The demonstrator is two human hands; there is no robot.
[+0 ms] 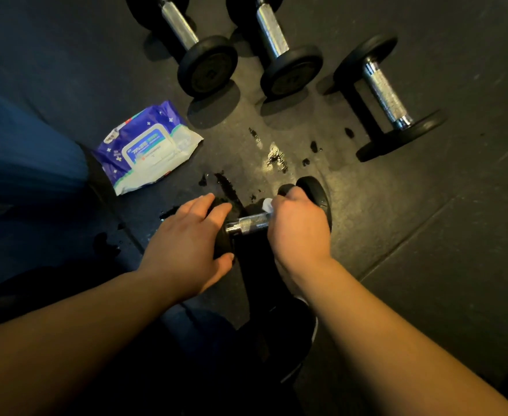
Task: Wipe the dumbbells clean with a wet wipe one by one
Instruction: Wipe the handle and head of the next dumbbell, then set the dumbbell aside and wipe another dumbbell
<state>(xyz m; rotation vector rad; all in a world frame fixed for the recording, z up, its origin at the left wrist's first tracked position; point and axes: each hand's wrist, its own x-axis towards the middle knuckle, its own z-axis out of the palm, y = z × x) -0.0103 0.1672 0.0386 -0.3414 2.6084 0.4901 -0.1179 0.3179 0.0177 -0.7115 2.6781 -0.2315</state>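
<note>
- The black rubber-ended dumbbell with a knurled chrome handle (248, 225) is lying at lower centre of the frame, long axis running left to right.
- The left hand (186, 250) is gripping its left end.
- The right hand (299, 226) is clamping the white wet wipe (267, 204) around the handle's right part, likely sliding leftward next.

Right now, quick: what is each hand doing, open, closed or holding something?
Left hand: grips the near dumbbell's left weight head, steadying it.
Right hand: closed around a white wet wipe on the dumbbell's chrome handle.
</note>
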